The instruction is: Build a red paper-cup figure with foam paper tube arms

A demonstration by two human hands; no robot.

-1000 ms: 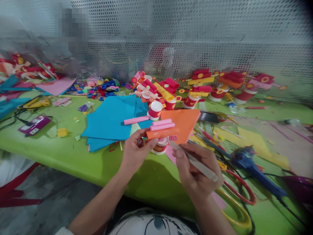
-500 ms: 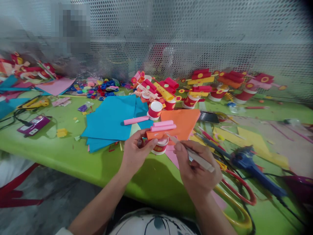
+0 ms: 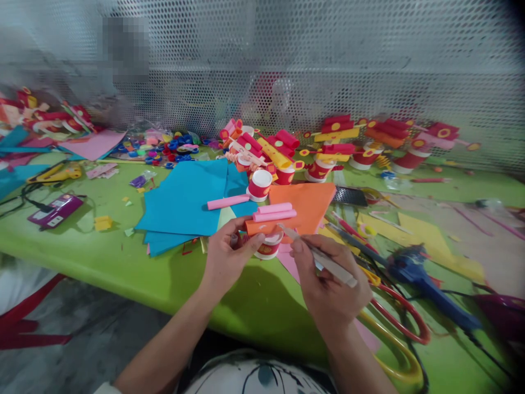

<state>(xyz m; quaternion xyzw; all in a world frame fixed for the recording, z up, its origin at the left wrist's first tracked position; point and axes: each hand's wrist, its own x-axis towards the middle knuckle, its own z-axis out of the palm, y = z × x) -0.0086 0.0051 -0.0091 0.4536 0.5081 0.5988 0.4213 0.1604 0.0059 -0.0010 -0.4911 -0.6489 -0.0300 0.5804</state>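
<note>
My left hand (image 3: 225, 249) grips the left end of a paper-cup craft in the middle. The craft has an orange paper strip (image 3: 262, 226), two pink paper rolls (image 3: 274, 212) on top and a red-and-white cup (image 3: 268, 250) below. Closed in a pen-like hold, my right hand (image 3: 334, 273) has pale metal tweezers (image 3: 328, 261), tips at the right part of the orange strip by the cup's rim. Whether the tips touch or pinch anything is too small to tell. Behind the craft stand another cup (image 3: 260, 186) and a loose pink roll (image 3: 228, 202).
Blue sheets (image 3: 184, 197) lie left, an orange sheet (image 3: 307, 202) behind the craft. A blue glue gun (image 3: 426, 284), scissors with red-and-yellow handles (image 3: 394, 366) and yellow paper (image 3: 435, 241) are at right. Finished cup crafts (image 3: 336, 134) line the mesh wall. A purple power box (image 3: 57, 210) sits left.
Almost nothing differs. Both hands keep their holds, and the tweezers' tips stay at the orange strip with only a very slight shift.
</note>
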